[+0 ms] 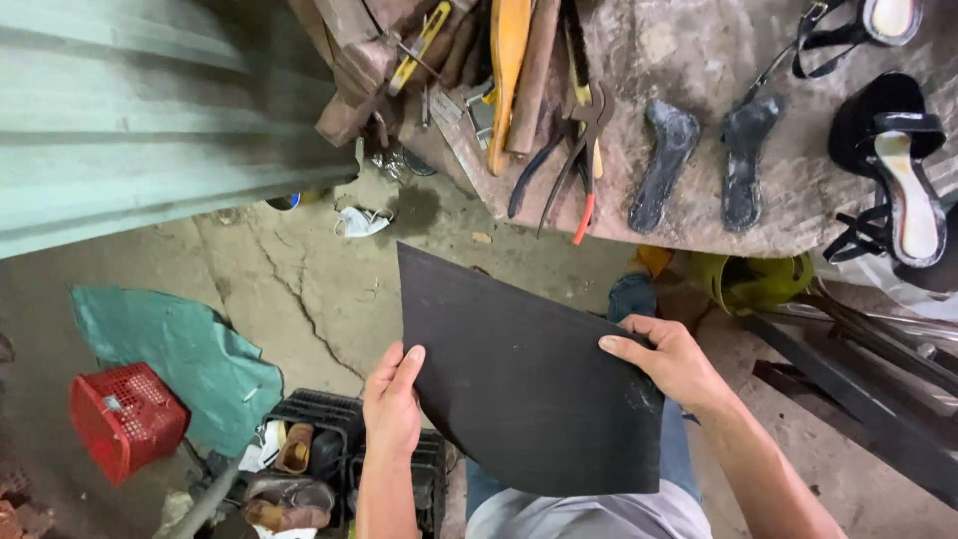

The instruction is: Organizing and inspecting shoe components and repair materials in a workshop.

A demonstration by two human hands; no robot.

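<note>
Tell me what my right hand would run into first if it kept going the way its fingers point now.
The right hand points left across the flat black rubber sheet it grips, so it would likely meet the left hand on the opposite edge, though depth is unclear.

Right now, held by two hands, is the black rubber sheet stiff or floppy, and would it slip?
The black rubber sheet looks fairly stiff: it stays nearly flat between the left hand and right hand, with no sag showing. It seems light, since fingertips alone pinch its edges. Its matte surface probably grips well, so slipping seems unlikely.
</note>
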